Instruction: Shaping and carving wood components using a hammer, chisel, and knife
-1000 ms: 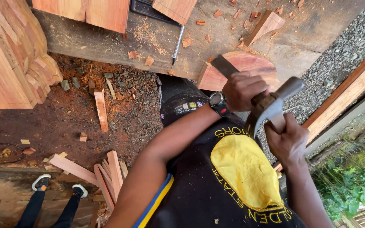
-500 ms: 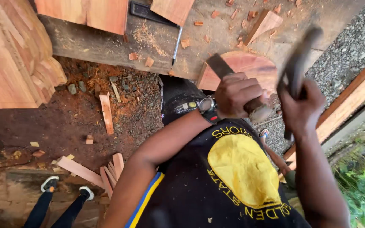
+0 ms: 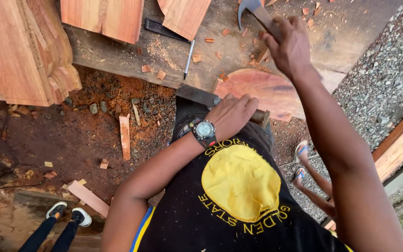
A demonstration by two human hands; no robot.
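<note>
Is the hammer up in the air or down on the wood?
Up. The right hand holds the hammer raised, clear of the round wood.

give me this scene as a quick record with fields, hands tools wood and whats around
left hand: gripping a chisel, blade against the rounded wood piece
right hand: raised, gripping a claw hammer
work surface: dirty bench with wood chips
nearby: pencil, wood planks, stacked boards
wrist: watch
others: a person's shoes
</note>
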